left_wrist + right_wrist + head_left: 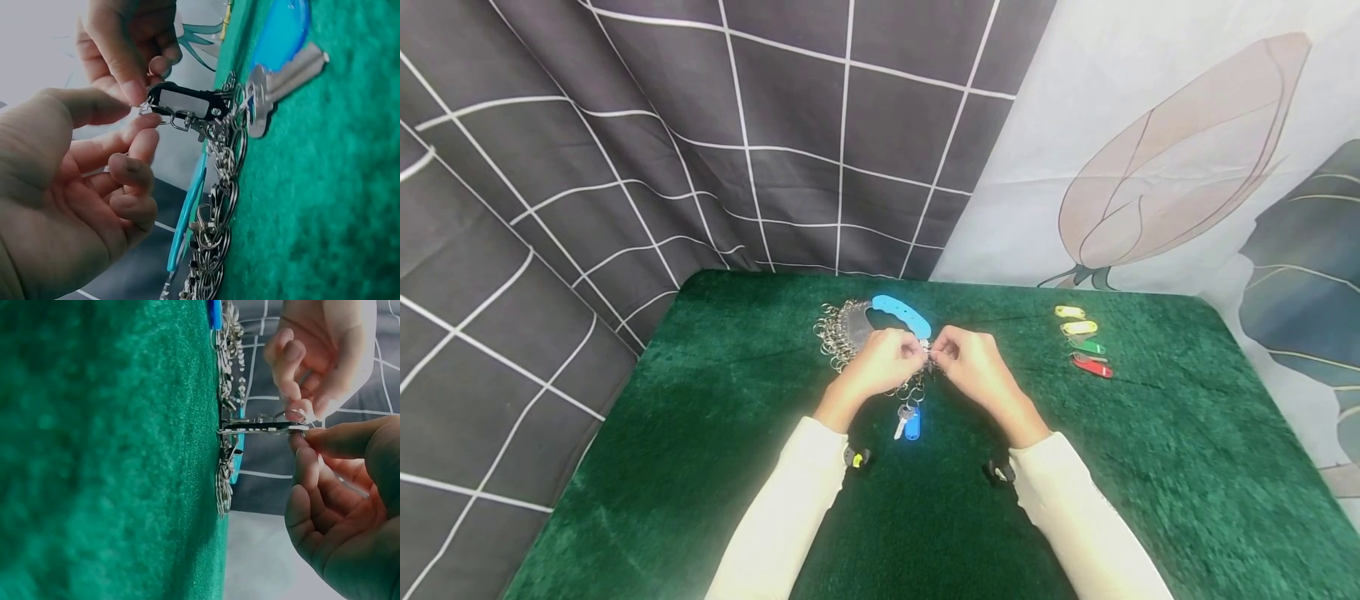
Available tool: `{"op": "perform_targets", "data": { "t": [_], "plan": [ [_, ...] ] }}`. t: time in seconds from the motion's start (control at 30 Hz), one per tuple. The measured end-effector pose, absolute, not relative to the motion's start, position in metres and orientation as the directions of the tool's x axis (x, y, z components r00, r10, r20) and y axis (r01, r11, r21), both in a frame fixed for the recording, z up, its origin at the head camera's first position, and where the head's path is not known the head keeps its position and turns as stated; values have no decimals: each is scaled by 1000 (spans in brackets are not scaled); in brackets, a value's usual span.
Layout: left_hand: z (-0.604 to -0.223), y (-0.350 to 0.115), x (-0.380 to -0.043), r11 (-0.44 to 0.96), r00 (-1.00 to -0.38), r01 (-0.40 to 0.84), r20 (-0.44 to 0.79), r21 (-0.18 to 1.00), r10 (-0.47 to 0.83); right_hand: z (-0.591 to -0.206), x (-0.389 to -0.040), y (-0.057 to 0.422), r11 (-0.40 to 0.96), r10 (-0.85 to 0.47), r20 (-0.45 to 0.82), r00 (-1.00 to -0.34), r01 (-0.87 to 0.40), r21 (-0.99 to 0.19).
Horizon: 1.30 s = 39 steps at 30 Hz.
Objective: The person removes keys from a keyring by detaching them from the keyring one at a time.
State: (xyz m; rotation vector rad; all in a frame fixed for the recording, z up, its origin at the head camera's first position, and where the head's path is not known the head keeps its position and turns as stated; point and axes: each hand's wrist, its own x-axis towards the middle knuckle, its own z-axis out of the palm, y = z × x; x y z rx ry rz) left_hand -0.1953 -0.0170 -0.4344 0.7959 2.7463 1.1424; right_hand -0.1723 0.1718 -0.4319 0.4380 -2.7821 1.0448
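A black key tag (184,103) with a white label rises edge-on from a bunch of metal clasps and rings. My left hand (891,362) pinches the small split ring (299,415) at the tag's upper end between thumb and index finger. Opposite it, my right hand (966,358) grips the end of the same tag with thumb and fingertip, the tips of both hands nearly meeting. The bunch of key rings (835,337) hangs along a flat holder with a light blue handle (902,315). In front, a silver key (902,422) lies beside a blue key tag (913,425).
To the right, several key tags form a column: two yellow ones, a green key tag (1087,346) and a red key tag (1093,366). Green plush cloth (700,467) covers the table. Behind it hang a grey checked curtain (790,100) and a floral curtain (1022,208).
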Motion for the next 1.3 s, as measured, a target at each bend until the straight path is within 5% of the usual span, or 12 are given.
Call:
{"op": "perform_targets", "data": {
  "t": [0.5,0.83,1.3],
  "plan": [
    [-433,-19,-195,584,-829,487,135,650,542,-435,-172,173,721,-245,242,-939,-343,-602],
    [-434,-19,-196,541,-862,348,34,765,507,-433,-174,173,695,-277,236,-932,-363,-620],
    [-436,-21,-197,503,-846,374,64,779,529,-432,-172,171,718,-236,228,-945,-328,-614]
  ]
}}
